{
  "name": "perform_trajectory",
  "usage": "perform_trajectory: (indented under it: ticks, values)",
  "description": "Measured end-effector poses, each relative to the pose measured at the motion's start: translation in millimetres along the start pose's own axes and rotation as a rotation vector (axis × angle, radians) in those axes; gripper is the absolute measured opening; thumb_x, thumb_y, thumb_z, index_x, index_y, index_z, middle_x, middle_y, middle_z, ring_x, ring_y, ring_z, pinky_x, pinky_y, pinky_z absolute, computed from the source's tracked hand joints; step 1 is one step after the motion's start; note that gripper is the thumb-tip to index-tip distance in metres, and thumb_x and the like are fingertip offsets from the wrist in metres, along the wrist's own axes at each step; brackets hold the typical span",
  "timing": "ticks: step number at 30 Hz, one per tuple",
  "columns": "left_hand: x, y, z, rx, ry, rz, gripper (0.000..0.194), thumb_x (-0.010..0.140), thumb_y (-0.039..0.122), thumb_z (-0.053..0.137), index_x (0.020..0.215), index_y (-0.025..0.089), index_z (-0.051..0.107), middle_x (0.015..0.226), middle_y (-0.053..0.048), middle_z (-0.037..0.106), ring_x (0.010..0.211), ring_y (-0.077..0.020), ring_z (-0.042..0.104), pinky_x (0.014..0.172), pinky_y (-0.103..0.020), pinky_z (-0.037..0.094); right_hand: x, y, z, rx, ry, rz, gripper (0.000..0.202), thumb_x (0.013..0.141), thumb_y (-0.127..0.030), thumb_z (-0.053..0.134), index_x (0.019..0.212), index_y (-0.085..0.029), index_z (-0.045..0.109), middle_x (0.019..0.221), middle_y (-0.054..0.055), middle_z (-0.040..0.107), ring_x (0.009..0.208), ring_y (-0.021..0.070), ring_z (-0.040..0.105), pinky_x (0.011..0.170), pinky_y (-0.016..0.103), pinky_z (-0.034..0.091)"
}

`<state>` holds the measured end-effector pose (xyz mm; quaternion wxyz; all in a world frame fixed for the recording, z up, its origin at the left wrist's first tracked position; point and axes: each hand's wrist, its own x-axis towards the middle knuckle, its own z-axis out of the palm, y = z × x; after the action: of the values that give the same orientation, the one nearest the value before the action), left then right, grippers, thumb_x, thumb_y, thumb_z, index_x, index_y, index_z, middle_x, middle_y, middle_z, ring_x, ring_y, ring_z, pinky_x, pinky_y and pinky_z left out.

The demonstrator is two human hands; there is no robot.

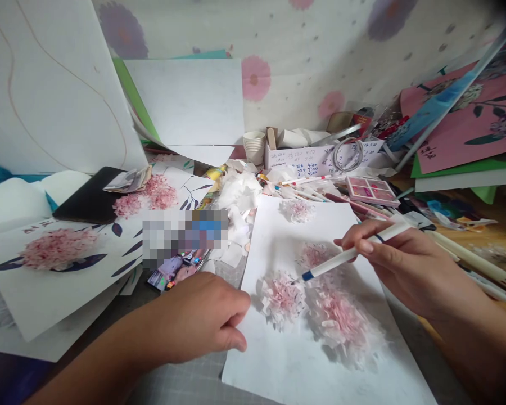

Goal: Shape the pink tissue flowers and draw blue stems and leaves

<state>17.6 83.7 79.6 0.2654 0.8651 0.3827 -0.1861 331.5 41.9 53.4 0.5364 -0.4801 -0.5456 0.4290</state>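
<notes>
The left hand is positioned at the left edge of the white sheet, fingers curled under and thumb slightly apart; whether it encloses anything cannot be told. The right hand pinches a white pen between thumb and fingers, dark-blue collar downward, tip at the upper right margin of the left paper flower; contact cannot be confirmed. Three further flowers share the sheet: a large pink-centred one beside it, a smaller one behind, and one near the far edge. Open paper extends along the near end and left margin of the sheet; a strip of gridded grey mat runs between it and the flower-decorated sheets at left. Beyond the far edge, room is limited by crumpled white tissue and loose pens. Right of these, a pink palette case holds pink and red contents in separate compartments. Farther back, nested paper cups stand beside a long white box marked with handwriting; white rolls lie at its top, and a wire coil hangs against its front.
</notes>
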Motion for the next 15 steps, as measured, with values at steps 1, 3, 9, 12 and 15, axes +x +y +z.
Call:
perform_trajectory:
  ticks: [1,3,9,12,15]
  values:
    - [0,0,-0.1,-0.002,0.000,0.001,0.043,0.085,0.047,0.081,0.069,0.020,0.051,0.065,0.007,0.055,0.065,-0.0135,0.047,0.059,-0.033,0.019,0,0,1,-0.016,-0.031,0.003,0.024,0.085,-0.051,0.082,0.079,-0.028,0.080,0.076,0.001,0.068,0.073,0.0198,0.061,0.066,0.031,0.047]
    - [1,0,-0.2,-0.004,-0.001,0.001,0.042,0.085,0.046,0.081,0.069,0.020,0.051,0.066,0.007,0.056,0.065,-0.0135,0.047,0.059,-0.033,0.019,-1,-1,3,-0.076,-0.109,0.014,0.022,0.085,-0.048,0.083,0.080,-0.027,0.080,0.078,0.002,0.070,0.074,0.0204,0.062,0.067,0.032,0.048]
    - [0,2,-1.6,-0.007,0.001,-0.011,0.043,0.085,0.046,0.081,0.069,0.020,0.050,0.064,0.007,0.054,0.064,-0.0134,0.046,0.059,-0.033,0.018,-1,4,1,-0.085,-0.026,-0.006,0.022,0.091,-0.046,0.077,0.083,-0.026,0.080,0.086,0.002,0.071,0.077,0.0188,0.061,0.068,0.029,0.047]
    - [0,2,-2.1,-0.014,-0.002,-0.004,0.043,0.085,0.045,0.081,0.068,0.020,0.051,0.064,0.007,0.055,0.063,-0.0132,0.047,0.059,-0.033,0.018,-1,1,6,-0.066,-0.101,-0.040,0.019,0.091,-0.046,0.078,0.086,-0.028,0.081,0.083,0.002,0.073,0.077,0.0193,0.064,0.070,0.029,0.049]
    - [0,2,-1.6,-0.015,-0.001,0.004,0.042,0.085,0.045,0.081,0.069,0.020,0.052,0.064,0.007,0.056,0.063,-0.0130,0.047,0.058,-0.033,0.019,-2,-1,11,-0.128,-0.152,-0.054,0.020,0.085,-0.046,0.083,0.083,-0.025,0.080,0.080,0.004,0.075,0.075,0.0215,0.068,0.071,0.032,0.053]
